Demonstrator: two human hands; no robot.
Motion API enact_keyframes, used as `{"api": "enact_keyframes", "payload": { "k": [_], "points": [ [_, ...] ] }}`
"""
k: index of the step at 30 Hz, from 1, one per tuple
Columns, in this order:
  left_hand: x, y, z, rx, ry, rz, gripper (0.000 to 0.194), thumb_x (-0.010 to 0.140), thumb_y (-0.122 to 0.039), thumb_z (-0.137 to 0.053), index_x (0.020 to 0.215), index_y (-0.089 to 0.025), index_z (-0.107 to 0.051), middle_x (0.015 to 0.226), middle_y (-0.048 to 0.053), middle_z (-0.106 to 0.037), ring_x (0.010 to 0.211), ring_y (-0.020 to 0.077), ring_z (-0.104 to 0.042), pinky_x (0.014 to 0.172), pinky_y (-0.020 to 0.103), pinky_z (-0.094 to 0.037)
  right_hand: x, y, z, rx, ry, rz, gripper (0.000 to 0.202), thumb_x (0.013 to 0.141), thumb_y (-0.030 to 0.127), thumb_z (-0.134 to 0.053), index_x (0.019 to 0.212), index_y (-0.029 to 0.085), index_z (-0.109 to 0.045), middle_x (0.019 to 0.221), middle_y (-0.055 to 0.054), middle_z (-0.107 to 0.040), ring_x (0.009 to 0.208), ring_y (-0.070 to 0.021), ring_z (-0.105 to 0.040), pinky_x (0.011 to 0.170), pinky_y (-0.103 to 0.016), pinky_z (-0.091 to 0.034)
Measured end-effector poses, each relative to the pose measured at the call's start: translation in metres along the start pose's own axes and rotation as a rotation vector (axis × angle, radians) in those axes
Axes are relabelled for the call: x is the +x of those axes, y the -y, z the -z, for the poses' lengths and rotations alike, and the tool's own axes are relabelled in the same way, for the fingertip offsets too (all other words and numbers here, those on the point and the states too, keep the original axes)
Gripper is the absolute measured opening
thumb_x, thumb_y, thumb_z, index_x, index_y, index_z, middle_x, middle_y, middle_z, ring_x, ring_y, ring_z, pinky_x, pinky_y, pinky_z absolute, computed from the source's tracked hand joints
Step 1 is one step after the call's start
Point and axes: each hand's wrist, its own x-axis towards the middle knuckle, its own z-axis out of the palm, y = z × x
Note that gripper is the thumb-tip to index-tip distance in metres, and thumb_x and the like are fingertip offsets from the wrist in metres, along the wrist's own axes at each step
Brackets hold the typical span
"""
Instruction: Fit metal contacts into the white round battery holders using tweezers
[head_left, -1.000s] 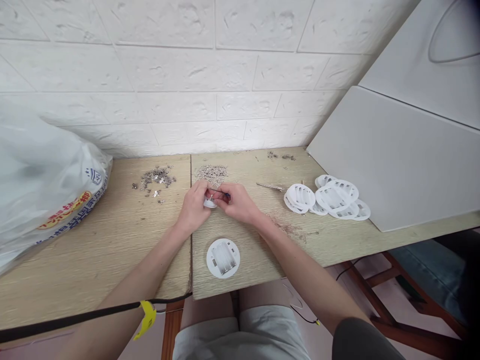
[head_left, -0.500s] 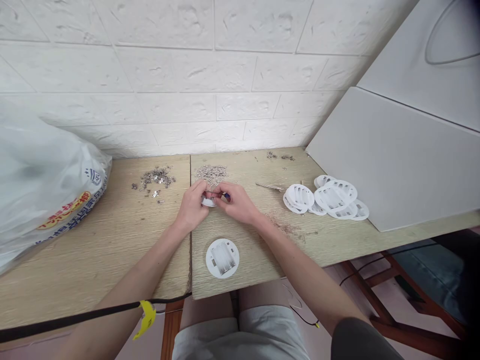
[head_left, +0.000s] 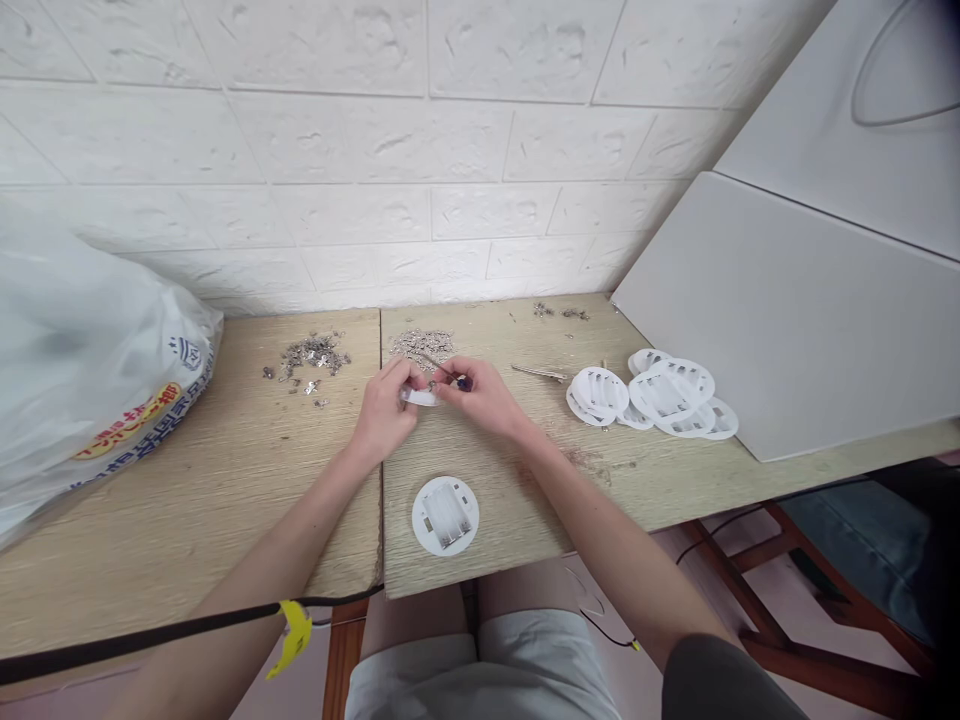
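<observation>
My left hand (head_left: pixel 388 405) is closed on a white round plastic piece (head_left: pixel 420 397), which is tilted and partly covered by the fingers. My right hand (head_left: pixel 480 395) touches the right side of that piece and grips a thin tool with a dark handle (head_left: pixel 463 384), its shaft pointing up and left. Just behind both hands lies a pile of small metal parts (head_left: pixel 424 345). Nearer to me, a white round disc with slots (head_left: pixel 445 516) lies flat on the table.
More metal parts (head_left: pixel 315 352) lie at the left. Tweezers (head_left: pixel 538 374) and overlapping white discs (head_left: pixel 671 392) are on the right. A large plastic bag (head_left: pixel 97 370) stands far left. A grey-white panel (head_left: pixel 795 320) borders the table on the right. A black cable (head_left: pixel 187 628) crosses the front left.
My right hand has shifted slightly right, and the tool's shaft now points more steeply up and left. More of the white piece shows between the hands.
</observation>
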Motion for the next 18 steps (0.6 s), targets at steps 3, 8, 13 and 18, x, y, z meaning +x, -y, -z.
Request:
{"api": "enact_keyframes", "payload": {
  "k": [3, 8, 13, 18],
  "points": [
    [0.0014, 0.0017, 0.0003, -0.095, -0.041, 0.124, 0.023, 0.067, -0.002, -0.05, 0.08, -0.018, -0.06, 0.083, 0.001, -0.062, 0.079, 0.0152, -0.058, 0.07, 0.028, -0.045, 0.0025, -0.0036, 0.0014, 0.112, -0.106, -0.026, 0.014, 0.072, 0.025, -0.058, 0.079, 0.014, -0.062, 0.074, 0.0, -0.059, 0.066, -0.011, -0.048, 0.064, -0.025, -0.037],
    [0.0025, 0.0037, 0.0002, -0.336, -0.078, 0.41, 0.027, 0.069, -0.02, -0.063, 0.096, -0.016, -0.066, 0.096, 0.006, -0.068, 0.085, 0.019, -0.062, 0.074, 0.03, -0.049, 0.0039, -0.0055, 0.0036, 0.164, -0.243, -0.035, 0.02, 0.071, 0.03, -0.063, 0.083, 0.013, -0.065, 0.076, -0.002, -0.063, 0.066, -0.0111, -0.05, 0.064, -0.025, -0.039],
    [0.0028, 0.0006, -0.0001, -0.5, -0.043, 0.644, 0.039, 0.062, -0.028, -0.071, 0.097, -0.012, -0.068, 0.091, 0.008, -0.07, 0.08, 0.0203, -0.063, 0.073, 0.031, -0.05, 0.0036, -0.0071, 0.0003, 0.091, -0.241, 0.015, 0.015, 0.072, 0.026, -0.063, 0.081, 0.015, -0.067, 0.074, -0.001, -0.064, 0.065, -0.0108, -0.05, 0.063, -0.025, -0.039],
    [0.0027, -0.0031, -0.0013, -0.586, 0.017, 0.701, 0.043, 0.055, -0.029, -0.077, 0.095, -0.013, -0.07, 0.086, 0.006, -0.071, 0.077, 0.0193, -0.063, 0.07, 0.029, -0.048, 0.0037, -0.0099, -0.0053, -0.005, -0.23, 0.072, 0.01, 0.072, 0.019, -0.063, 0.079, 0.016, -0.07, 0.074, 0.0, -0.061, 0.065, -0.0105, -0.05, 0.061, -0.024, -0.038]
  ]
}}
